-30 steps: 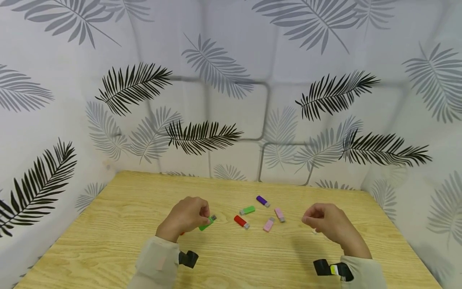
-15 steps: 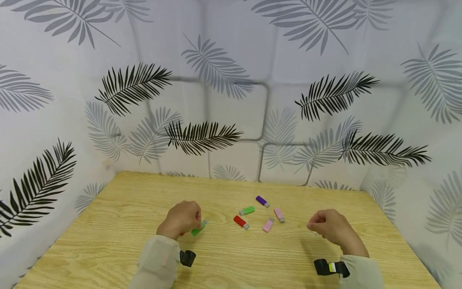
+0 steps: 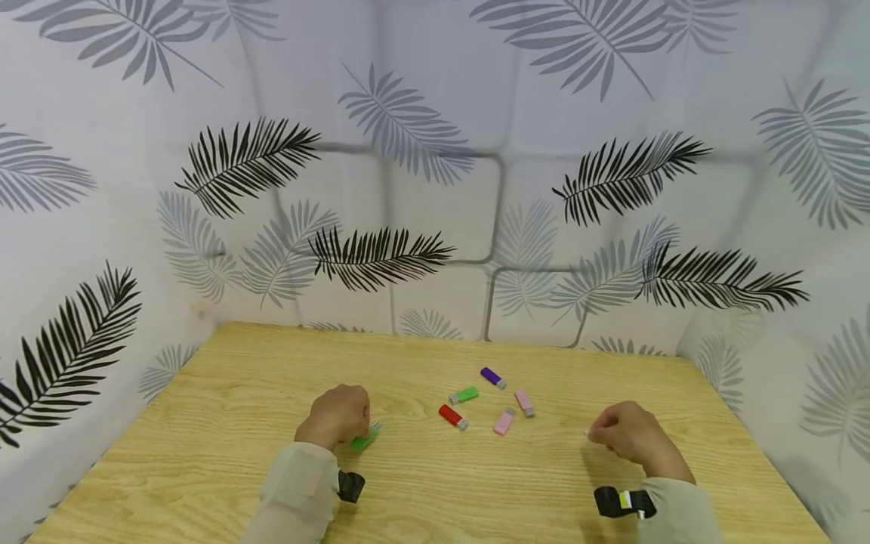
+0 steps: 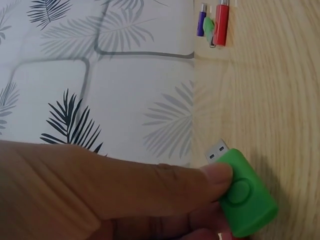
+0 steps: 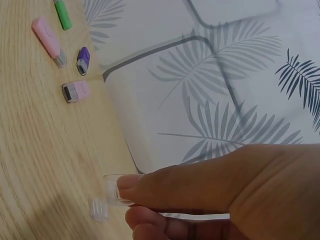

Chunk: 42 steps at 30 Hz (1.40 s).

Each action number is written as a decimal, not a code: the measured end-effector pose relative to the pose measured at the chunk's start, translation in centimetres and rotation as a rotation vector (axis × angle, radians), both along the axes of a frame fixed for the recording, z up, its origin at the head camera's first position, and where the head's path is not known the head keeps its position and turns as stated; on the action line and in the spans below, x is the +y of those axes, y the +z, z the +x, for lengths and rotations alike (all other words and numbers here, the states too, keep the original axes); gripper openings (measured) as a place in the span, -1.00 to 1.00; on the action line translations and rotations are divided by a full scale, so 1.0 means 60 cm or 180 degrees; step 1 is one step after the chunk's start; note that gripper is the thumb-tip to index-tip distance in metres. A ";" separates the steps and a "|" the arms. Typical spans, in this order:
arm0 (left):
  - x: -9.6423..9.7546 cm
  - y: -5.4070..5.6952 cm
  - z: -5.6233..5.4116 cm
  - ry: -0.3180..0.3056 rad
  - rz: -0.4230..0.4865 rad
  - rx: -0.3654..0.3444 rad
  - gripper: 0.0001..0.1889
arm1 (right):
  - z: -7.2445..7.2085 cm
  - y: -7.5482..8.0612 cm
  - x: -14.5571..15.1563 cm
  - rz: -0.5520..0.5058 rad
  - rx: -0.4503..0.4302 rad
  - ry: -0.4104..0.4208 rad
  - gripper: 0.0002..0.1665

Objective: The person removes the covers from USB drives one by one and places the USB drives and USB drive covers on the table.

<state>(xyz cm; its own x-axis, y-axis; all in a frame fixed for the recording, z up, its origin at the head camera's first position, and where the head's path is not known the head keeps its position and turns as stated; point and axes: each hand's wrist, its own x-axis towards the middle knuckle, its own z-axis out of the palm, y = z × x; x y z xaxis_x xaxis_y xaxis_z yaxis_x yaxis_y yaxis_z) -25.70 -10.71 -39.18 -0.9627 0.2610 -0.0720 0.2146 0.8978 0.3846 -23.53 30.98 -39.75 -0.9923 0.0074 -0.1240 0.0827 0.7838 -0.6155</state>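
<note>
Between thumb and fingers, my left hand (image 3: 334, 416) pinches a green USB flash drive (image 4: 248, 197), its bare metal plug pointing away from the palm. A bit of red (image 4: 228, 236) shows below that hand in the left wrist view, mostly hidden. My right hand (image 3: 633, 433) pinches a small clear plastic cap (image 5: 113, 190) at its fingertips. Near it on the table is another clear cap (image 5: 99, 209). In the head view the caps are hard to make out.
Mid-table lie a red flash drive (image 3: 452, 416), a second green drive (image 3: 465, 394), a purple one (image 3: 492, 377) and two pink drives (image 3: 504, 421). A leaf-patterned cloth (image 3: 435, 204) hangs behind the wooden table (image 3: 435, 491).
My left hand has moved left and a little nearer to me, carrying the green flash drive. My right hand has shifted right and slightly nearer. The drives on the table have stayed put.
</note>
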 end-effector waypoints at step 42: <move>0.005 -0.013 -0.016 0.0356 -0.0413 -0.0152 -0.80 | -0.006 -0.032 0.014 0.0371 0.0089 -0.0102 -0.87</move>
